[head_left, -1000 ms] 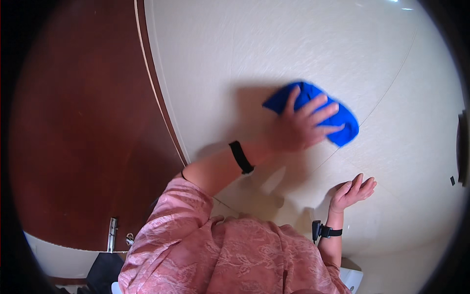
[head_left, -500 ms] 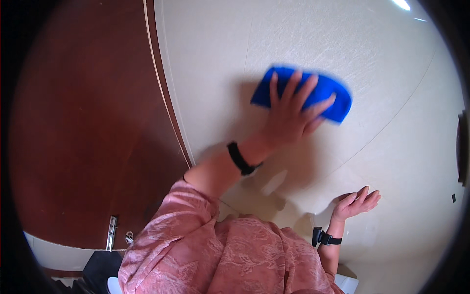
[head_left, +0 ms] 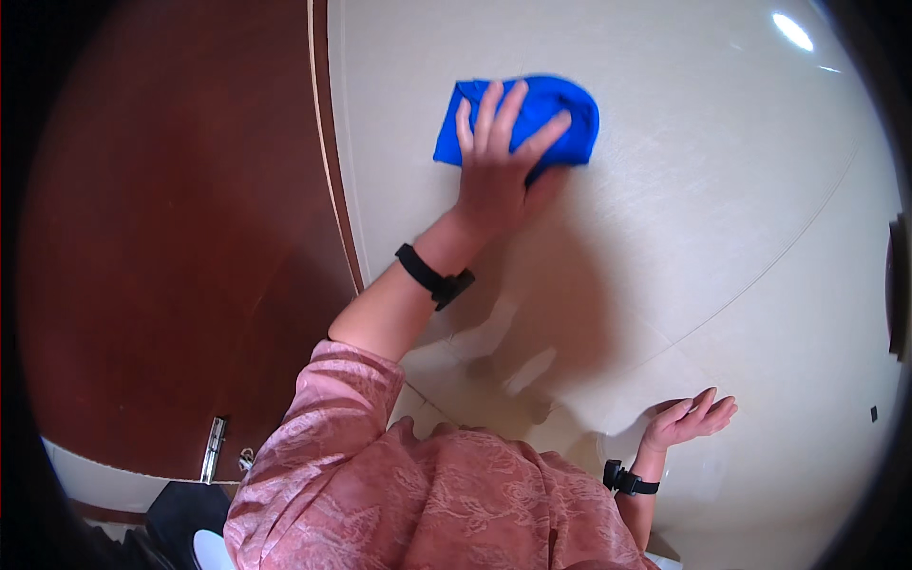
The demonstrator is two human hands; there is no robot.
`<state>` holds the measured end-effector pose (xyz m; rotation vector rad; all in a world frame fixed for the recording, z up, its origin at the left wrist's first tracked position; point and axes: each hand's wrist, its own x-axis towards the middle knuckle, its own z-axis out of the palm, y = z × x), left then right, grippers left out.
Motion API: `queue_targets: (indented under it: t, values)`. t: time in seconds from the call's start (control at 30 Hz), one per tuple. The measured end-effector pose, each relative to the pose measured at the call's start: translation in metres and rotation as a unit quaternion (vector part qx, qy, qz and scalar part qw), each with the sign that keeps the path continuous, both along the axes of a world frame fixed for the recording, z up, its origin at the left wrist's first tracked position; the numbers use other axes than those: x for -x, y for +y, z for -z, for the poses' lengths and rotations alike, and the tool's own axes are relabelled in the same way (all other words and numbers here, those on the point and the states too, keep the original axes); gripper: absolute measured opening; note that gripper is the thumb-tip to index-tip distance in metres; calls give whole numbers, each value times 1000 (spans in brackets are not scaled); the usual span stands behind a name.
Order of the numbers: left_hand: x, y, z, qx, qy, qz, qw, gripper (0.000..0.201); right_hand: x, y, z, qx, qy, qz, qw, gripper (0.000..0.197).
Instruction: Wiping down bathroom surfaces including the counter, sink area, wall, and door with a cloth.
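Note:
My left hand (head_left: 496,180) reaches up with its fingers spread over a folded blue cloth (head_left: 546,99), pressing it against a pale glossy tiled surface (head_left: 722,180). The fingers lie across the cloth's face, while the thumb side sits at its lower right edge. One end of the cloth is rounded, the other straight. Lower on the right, my right hand (head_left: 686,424) is palm up with loosely bent fingers, and nothing shows in it. Both wrists wear black bands.
A dark reddish-brown wooden panel (head_left: 171,237) with a pale edge strip runs along the left. A metal bracket (head_left: 214,448) is at its lower end. A dark object (head_left: 897,285) stands at the far right rim, and a small black piece (head_left: 874,414) below it.
My left hand has slid the blue cloth up and to the left across the pale surface. My right hand has barely shifted.

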<state>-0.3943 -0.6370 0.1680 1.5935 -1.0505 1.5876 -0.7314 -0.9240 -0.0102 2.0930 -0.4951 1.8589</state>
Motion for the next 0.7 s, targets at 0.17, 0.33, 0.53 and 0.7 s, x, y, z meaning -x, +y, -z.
queue_targets:
  t: [0.17,0.33,0.53,0.7]
  values:
    - [-3,1,12,31,24,4,999,49,-4,2,-3,3,1,-2,1000,47]
    - [7,1,132,2,105,6,994,49,-2,2,-8,13,-6,2,1000,49]
    - [-6,18,145,-25,117,35,992,44,0,-1,-5,22,9,18,1000,48]
    - [-46,26,1,96,46,-16,994,45,0,1,-7,22,9,7,1000,48]
